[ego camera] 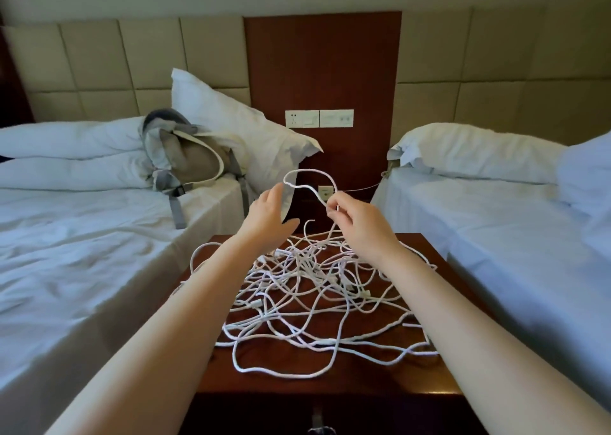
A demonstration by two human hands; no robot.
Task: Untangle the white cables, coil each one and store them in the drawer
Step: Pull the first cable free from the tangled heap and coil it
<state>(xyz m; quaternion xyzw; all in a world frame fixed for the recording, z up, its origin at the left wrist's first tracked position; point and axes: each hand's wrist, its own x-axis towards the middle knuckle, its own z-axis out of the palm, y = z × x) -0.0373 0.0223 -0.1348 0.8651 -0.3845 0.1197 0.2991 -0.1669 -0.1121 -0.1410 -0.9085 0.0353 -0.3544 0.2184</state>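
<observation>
The right hand is pinching one white cable in its grip, with thumb and finger closed tight on it. The cable is looping up above the grip and bending over to the left. The left hand is reaching up just beside that loop, with its fingers open and holding nothing. Below both hands, the pile of white cables is lying all mixed up on the brown counter.
</observation>
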